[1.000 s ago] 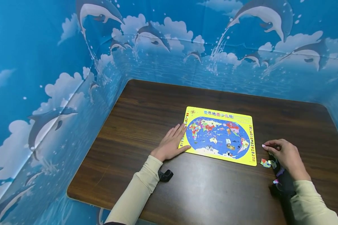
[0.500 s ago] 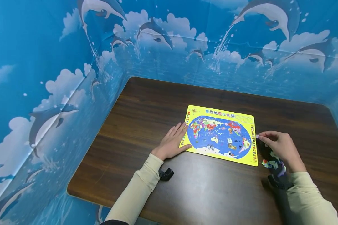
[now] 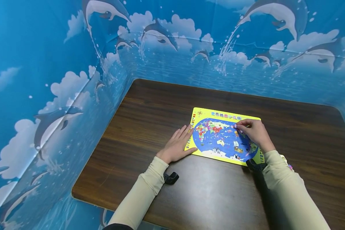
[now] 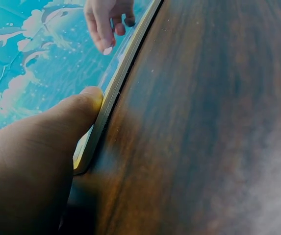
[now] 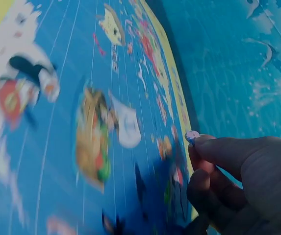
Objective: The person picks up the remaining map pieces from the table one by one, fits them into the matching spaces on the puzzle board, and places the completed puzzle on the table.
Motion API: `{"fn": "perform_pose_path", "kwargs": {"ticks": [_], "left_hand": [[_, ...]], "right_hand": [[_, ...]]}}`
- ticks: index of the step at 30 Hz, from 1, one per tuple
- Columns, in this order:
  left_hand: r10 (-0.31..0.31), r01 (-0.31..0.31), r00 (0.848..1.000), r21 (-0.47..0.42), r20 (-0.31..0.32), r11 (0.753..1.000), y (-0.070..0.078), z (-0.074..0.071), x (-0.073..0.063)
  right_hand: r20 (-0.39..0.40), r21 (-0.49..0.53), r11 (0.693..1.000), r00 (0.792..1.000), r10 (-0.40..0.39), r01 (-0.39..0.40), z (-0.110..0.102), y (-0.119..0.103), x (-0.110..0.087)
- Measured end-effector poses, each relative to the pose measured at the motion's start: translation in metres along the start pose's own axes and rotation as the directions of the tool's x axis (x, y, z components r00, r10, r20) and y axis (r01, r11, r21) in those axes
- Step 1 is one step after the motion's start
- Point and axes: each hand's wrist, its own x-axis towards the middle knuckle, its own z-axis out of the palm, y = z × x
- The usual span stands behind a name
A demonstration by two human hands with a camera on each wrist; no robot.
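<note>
A yellow-bordered world map board, with a blue oval sea, lies flat on the table. My left hand rests at its left edge with fingers spread; the thumb touches the near edge in the left wrist view. Over the board's upper right part, my right hand pinches a small pinkish-white piece between thumb and index finger. The right hand and forearm hide the board's right side. Whether the pinched piece touches the map, I cannot tell.
Some small colourful pieces show behind the right sleeve, to the right of the board; most are hidden. The brown wooden table stands against a blue dolphin-print backdrop. Each wrist wears a black band.
My right hand has moved left and away from me, from beside the loose pieces to over the map, carrying the small piece. The left hand stays at the board's edge.
</note>
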Motion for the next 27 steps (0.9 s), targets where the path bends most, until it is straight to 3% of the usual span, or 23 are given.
{"fn": "perform_pose_path", "kwargs": {"ticks": [13, 22, 27], "left_hand": [[0.007, -0.007, 1.000, 0.003, -0.019, 1.000, -0.001, -0.001, 0.000], [0.008, -0.008, 1.000, -0.027, 0.007, 1.000, 0.000, -0.004, 0.002], [0.002, -0.002, 1.000, -0.020, 0.013, 1.000, 0.000, -0.005, 0.001]], "right_hand": [[-0.008, -0.043, 0.999, 1.000, 0.004, -0.004, 0.013, -0.006, 0.010], [-0.046, -0.059, 0.998, 0.999, 0.006, -0.009, 0.020, -0.006, 0.008], [-0.026, -0.047, 0.999, 1.000, -0.017, 0.015, 0.019, -0.008, 0.007]]}}
